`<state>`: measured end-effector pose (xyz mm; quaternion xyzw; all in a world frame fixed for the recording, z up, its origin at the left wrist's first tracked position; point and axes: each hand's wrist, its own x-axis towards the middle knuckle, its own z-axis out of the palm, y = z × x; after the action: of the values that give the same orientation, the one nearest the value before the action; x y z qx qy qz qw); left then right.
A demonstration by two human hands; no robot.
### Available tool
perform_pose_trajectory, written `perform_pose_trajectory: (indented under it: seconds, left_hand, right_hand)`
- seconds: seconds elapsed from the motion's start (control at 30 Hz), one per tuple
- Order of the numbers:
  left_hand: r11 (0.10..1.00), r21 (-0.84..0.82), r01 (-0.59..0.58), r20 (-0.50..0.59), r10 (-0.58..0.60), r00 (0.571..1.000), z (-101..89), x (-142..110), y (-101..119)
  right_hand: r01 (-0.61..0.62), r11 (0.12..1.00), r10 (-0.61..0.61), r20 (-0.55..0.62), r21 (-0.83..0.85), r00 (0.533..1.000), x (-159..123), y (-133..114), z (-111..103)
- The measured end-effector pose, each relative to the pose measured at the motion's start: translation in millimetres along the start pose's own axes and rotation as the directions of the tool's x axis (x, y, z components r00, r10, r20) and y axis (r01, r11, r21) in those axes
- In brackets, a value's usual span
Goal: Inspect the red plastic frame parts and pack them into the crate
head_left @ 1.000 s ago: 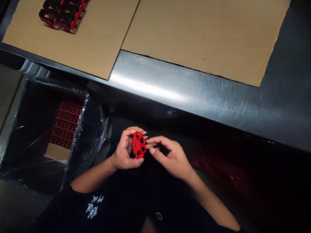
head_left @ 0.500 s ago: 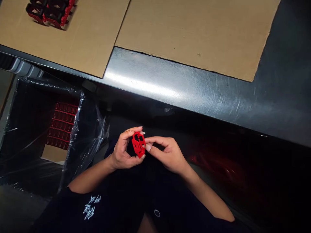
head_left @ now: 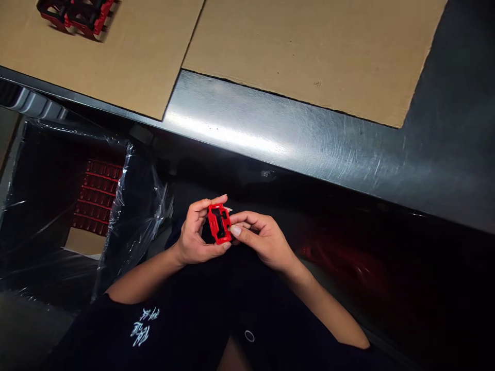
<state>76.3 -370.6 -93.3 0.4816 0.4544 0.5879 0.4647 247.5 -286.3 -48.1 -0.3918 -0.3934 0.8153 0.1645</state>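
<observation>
Left hand [head_left: 199, 232] gripping red part [head_left: 219, 223], white lettering on dark shirt [head_left: 185, 319]

Red part [head_left: 219, 223] w/ black inside; relative to it, upper left: red-and-black parts [head_left: 83, 16] on plain tan-brown cardboard [head_left: 127, 62], farther left: dark red rows ruled by brighter red lines [head_left: 96, 198]. Above it, silver-grey metal tabletop [head_left: 240, 121] w/ pale scratch marks, going dark grey at far right; below it, near-black navy clothing [head_left: 185, 319] w/ white lettering [head_left: 145, 327] and a white ring outline [head_left: 249, 336].
</observation>
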Motion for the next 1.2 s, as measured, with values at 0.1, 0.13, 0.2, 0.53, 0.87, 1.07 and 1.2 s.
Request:
perform_pose_trajectory:
  seconds: [0.1,0.13,0.2,0.53,0.87,1.07,1.2]
  left_hand:
    - [0.999,-0.043,0.019,0.007,-0.019,1.0,0.4,-0.3,-1.4]
    - [0.998,-0.057,0.02,0.015,-0.019,1.0,0.7,-0.3,-1.9]
    - [0.997,-0.073,0.017,0.033,-0.014,0.999,1.5,0.0,-2.6]
    - [0.998,-0.051,-0.046,0.029,0.048,0.998,4.3,1.1,-1.8]
    - [0.984,-0.165,-0.066,0.072,0.079,0.994,-3.4,2.7,0.3]
    - [0.896,-0.349,0.274,0.11,-0.252,0.962,-16.3,-0.9,4.4]
    - [0.919,-0.35,0.183,0.009,-0.192,0.981,-47.0,-8.2,16.7]
  right_hand:
    - [-0.008,1.0,0.007,0.006,0.03,1.0,0.6,0.8,1.1]
    - [-0.01,0.999,0.009,0.012,0.034,1.0,1.0,1.1,1.3]
    - [-0.01,0.999,0.008,0.04,0.043,0.999,1.7,2.1,1.6]
    - [-0.039,0.994,0.026,0.122,0.106,0.992,2.1,15.9,3.0]
    - [-0.152,0.963,0.117,0.163,0.223,0.98,5.4,14.4,7.6]
    - [-0.239,0.96,0.2,0.237,0.148,0.951,20.7,22.8,8.7]
    - [-0.237,0.971,0.23,0.283,-0.007,0.931,39.0,29.3,15.6]
